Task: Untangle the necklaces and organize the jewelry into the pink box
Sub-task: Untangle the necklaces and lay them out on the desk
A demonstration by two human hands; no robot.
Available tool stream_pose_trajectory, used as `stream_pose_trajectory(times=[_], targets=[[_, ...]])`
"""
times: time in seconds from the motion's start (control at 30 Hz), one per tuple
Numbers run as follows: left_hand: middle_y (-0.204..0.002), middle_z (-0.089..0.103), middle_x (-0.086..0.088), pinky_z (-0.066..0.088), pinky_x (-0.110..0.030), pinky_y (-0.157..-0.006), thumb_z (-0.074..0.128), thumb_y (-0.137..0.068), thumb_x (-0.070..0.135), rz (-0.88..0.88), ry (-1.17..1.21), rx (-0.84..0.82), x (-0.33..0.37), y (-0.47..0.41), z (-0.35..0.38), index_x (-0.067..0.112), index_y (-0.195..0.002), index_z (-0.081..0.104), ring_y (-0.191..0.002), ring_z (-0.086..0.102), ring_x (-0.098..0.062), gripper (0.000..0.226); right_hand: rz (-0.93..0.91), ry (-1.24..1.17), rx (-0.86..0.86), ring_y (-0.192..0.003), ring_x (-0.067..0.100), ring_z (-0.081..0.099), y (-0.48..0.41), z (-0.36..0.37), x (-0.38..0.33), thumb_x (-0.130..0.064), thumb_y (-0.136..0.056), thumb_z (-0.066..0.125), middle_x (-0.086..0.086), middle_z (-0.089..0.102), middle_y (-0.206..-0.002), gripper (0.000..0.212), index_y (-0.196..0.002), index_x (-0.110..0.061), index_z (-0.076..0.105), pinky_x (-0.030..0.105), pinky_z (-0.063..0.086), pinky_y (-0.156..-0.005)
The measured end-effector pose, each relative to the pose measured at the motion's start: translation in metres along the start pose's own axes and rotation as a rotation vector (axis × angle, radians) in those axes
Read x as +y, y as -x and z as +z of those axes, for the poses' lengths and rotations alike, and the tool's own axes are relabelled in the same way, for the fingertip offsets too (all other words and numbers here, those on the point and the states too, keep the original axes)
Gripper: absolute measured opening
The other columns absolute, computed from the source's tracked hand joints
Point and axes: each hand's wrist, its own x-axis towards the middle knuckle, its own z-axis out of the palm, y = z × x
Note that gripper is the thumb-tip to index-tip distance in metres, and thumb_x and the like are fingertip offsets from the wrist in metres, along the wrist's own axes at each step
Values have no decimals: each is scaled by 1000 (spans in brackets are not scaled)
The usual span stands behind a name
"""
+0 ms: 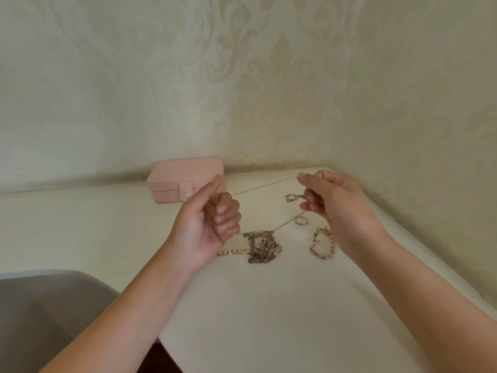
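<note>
— Where does it stand, biggest things first?

— The worktop (269, 305) carries everything; the pink box (185, 181) sits at the back left against the wall, lid down and snap fastened; whether anything is inside I cannot tell.

— And the hands?

— Both are raised over the worktop; the left hand (209, 224) has its fingers curled and pinches one end of a thin chain (263, 185) between thumb and forefinger; the right hand (330, 205) pinches the other end; the chain runs taut between them.

— So one necklace is free?

— Only partly, I judge; a lower strand runs from the right hand down to a clump of charms (259, 246) lying between the wrists; a pale gold chain (231, 253) touches the clump on its left.

— What is left?

— Most of it; a beaded bracelet (322, 256), a small link bracelet (291, 196) and a ring (301, 220) lie loose near the right hand; the box needs opening and every piece needs stowing.
</note>
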Motion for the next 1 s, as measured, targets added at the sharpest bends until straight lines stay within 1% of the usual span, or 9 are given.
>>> stream_pose_trajectory(times=[0.1, 0.2, 0.33, 0.4, 0.53, 0.67, 0.77, 0.87, 1.0], targets=[[-42, 26, 6, 25, -19, -42, 47, -78, 49, 4, 102, 41, 0, -2, -2, 19, -36, 35, -36, 27, -8, 52, 93, -124, -19, -44, 11, 48, -2, 2, 5, -25, -91, 60, 0, 46, -54, 40, -57, -14, 42, 38, 53, -80], [-44, 28, 7, 22, -16, -34, 63, -69, 52, -51, 177, 13, 2, -2, -8, 19, -43, 42, -33, 26, -5, 47, 171, -240, -48, -45, 15, 38, -3, 3, 9, -29, -94, 55, 1, 39, -52, 43, -59, -14, 35, 31, 54, -62], [-45, 34, 9, 16, -13, -25, 89, -47, 42, -149, 222, -129, 5, 1, -12, 12, -67, 68, -33, 13, -2, 42, 225, -188, -17, -43, 12, 15, -9, -9, 3, -31, -93, 54, -1, 14, -58, 49, -58, -21, 20, 22, 22, -38], [-44, 35, 8, 17, -12, -24, 90, -46, 40, -189, 203, -158, 6, 1, -10, 9, -72, 70, -33, 13, -2, 46, 227, -201, -17, -41, 10, 12, -13, -20, -4, -26, -91, 57, -4, 13, -54, 50, -58, -22, 20, 21, 16, -36], [-43, 32, 8, 20, -14, -25, 92, -43, 38, -186, 175, -144, 6, -2, -9, 16, -54, 54, -33, 13, -4, 46, 192, -83, -20, -42, 10, 13, -14, -28, -12, -16, -86, 63, -6, 18, -48, 43, -61, -21, 29, 20, 16, -36], [-44, 30, 8, 23, -16, -27, 92, -44, 36, -154, 137, -108, 2, -5, -14, 18, -52, 48, -30, 21, -2, 48, 185, -4, -33, -44, 11, 13, -11, -29, -15, -14, -86, 64, -7, 19, -46, 43, -60, -20, 30, 22, 13, -40], [-48, 33, 6, 33, -18, -34, 87, -55, 33, -131, 73, -65, -2, -4, -11, 16, -55, 52, -35, 33, -6, 39, 197, 47, -62, -44, 11, 13, -11, -33, -18, -16, -88, 62, -5, 18, -49, 46, -56, -21, 29, 21, 13, -39], [-56, 41, 2, 49, -21, -48, 65, -74, 26, -83, 19, 90, -5, -8, -12, 12, -68, 57, -47, 46, -10, 17, 204, 10, -137, -41, 9, 14, -12, -34, -18, -14, -90, 56, -7, 20, -47, 46, -58, -22, 24, 21, 11, -39], [-59, 54, -1, 57, -26, -70, 62, -76, 12, 7, -138, 98, -9, -10, -17, 7, -78, 62, -59, 58, -14, 5, 179, -352, -425, -41, 7, 12, -13, -43, -28, -19, -82, 52, -6, 29, -48, 29, -57, -18, 37, 14, 17, -29]])
